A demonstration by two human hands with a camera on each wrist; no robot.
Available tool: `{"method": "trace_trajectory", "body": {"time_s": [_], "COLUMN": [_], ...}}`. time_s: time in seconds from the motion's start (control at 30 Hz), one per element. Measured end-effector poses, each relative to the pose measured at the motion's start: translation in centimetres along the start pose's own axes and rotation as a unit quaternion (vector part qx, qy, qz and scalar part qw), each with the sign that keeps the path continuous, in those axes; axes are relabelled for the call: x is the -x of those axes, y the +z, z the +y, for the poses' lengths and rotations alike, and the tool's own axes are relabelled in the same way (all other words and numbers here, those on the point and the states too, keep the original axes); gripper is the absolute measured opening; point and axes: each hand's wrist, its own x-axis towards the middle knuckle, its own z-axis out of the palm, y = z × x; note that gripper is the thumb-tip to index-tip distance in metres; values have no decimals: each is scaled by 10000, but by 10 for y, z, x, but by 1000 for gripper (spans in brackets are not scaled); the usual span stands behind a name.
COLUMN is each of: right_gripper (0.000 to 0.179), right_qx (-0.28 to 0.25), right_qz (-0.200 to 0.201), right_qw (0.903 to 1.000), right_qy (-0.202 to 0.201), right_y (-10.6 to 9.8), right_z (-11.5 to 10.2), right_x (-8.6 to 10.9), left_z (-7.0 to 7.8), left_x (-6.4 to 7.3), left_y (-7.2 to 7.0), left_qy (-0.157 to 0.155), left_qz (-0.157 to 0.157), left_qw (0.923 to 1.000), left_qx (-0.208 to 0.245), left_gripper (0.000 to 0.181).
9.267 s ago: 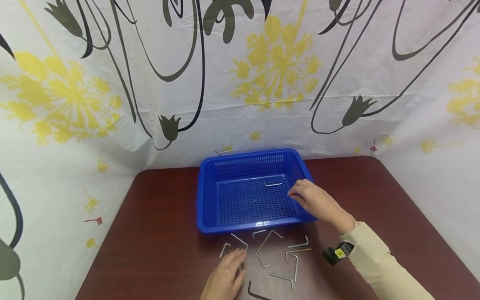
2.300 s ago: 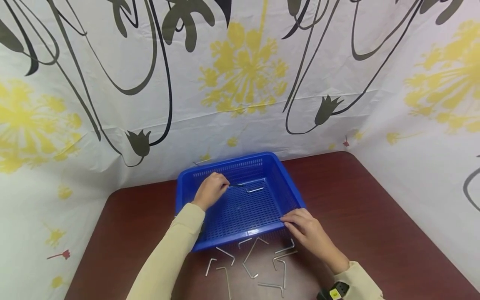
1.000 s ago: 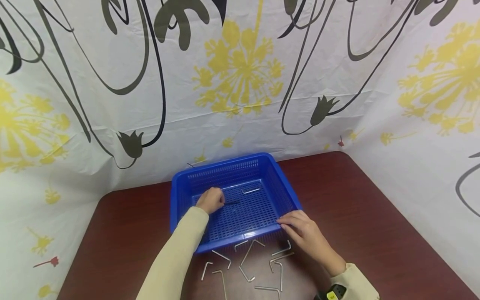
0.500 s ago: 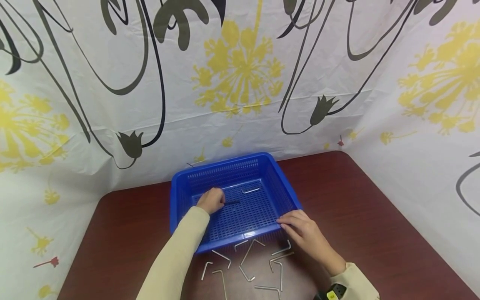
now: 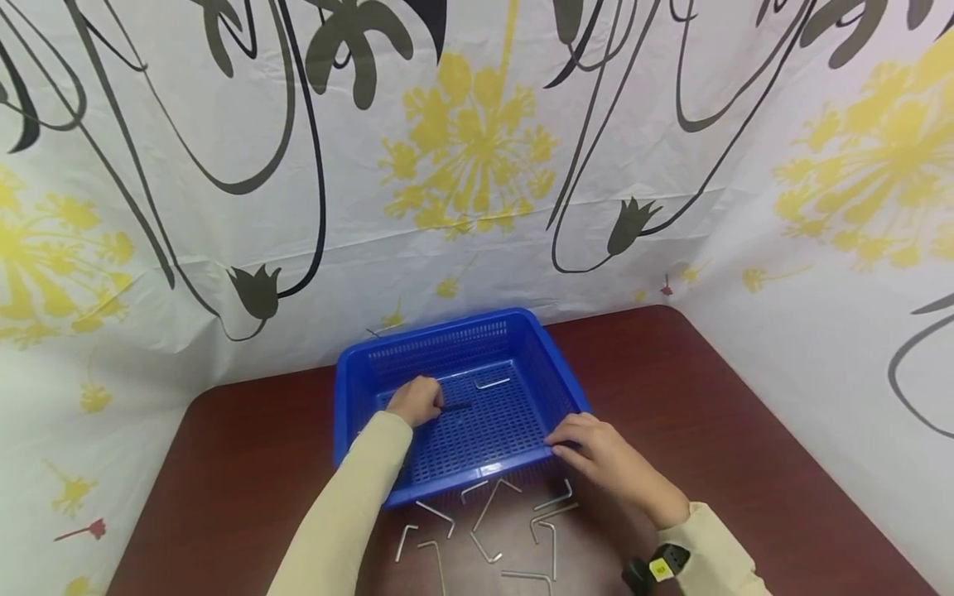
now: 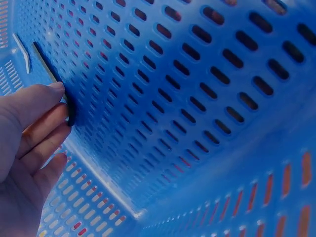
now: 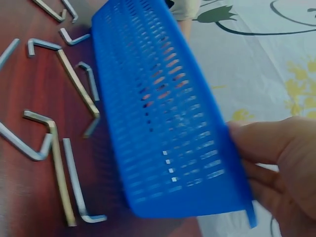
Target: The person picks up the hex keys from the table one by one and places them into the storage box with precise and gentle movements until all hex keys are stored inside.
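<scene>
My left hand (image 5: 417,401) is down inside the blue plastic basket (image 5: 480,473), pinching a black hex key (image 5: 457,406) close over the perforated floor. In the left wrist view the thumb lies on top of the black hex key (image 6: 47,64), with its bent end by the fingertips. A silver hex key (image 5: 493,383) lies farther back on the basket floor. At the front right corner my right hand (image 5: 596,451) grips the basket rim. The right wrist view shows thumb and fingers on either side of that rim (image 7: 232,148).
Several silver and brassy hex keys lie scattered on the dark red table (image 5: 246,463) in front of the basket, among them a brassy one (image 7: 59,173) and a silver one (image 7: 79,187). A patterned white cloth (image 5: 447,207) hangs close behind the basket.
Earlier my left hand was at the hex keys on the table; it then carried the black one over the basket and lowered it. The right hand moved to the rim. Little differs over the last second.
</scene>
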Motion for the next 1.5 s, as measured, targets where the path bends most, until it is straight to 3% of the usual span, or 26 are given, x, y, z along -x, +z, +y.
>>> {"method": "trace_trajectory", "body": {"time_s": [0.2, 0.33, 0.63, 0.87, 1.03, 1.2, 1.33, 1.5], "right_gripper": [10, 11, 13, 17, 20, 24, 16, 39], "right_qx": [-70, 27, 554, 944, 1032, 1065, 1016, 949], "right_qz": [-1099, -1397, -921, -99, 177, 358, 622, 793], "right_qw": [9931, 9881, 9915, 9955, 9942, 9933, 9920, 9911], "right_qy": [408, 648, 732, -57, -245, -279, -413, -491], "right_y": [-14, -22, -41, -56, -64, -70, -72, -73], "right_z": [-6, -10, -20, -33, -43, -57, -65, -76], "right_x": [-13, -21, -27, -25, -23, -19, -16, -9], "left_z": [0, 4, 16, 25, 31, 38, 43, 46], "left_x": [3, 4, 11, 25, 40, 62, 80, 105], "left_y": [-11, -23, -58, -88, -102, -109, -108, -99], "left_qy": [86, 202, 231, 267, 377, 508, 607, 699], "left_qz": [163, 292, 331, 289, 434, 549, 772, 1034], "left_qw": [9998, 9992, 9989, 9990, 9981, 9971, 9951, 9921], "left_qx": [-72, -166, -227, -213, -237, -158, -145, -108], "left_gripper": [4, 3, 3, 11, 12, 16, 16, 15]}}
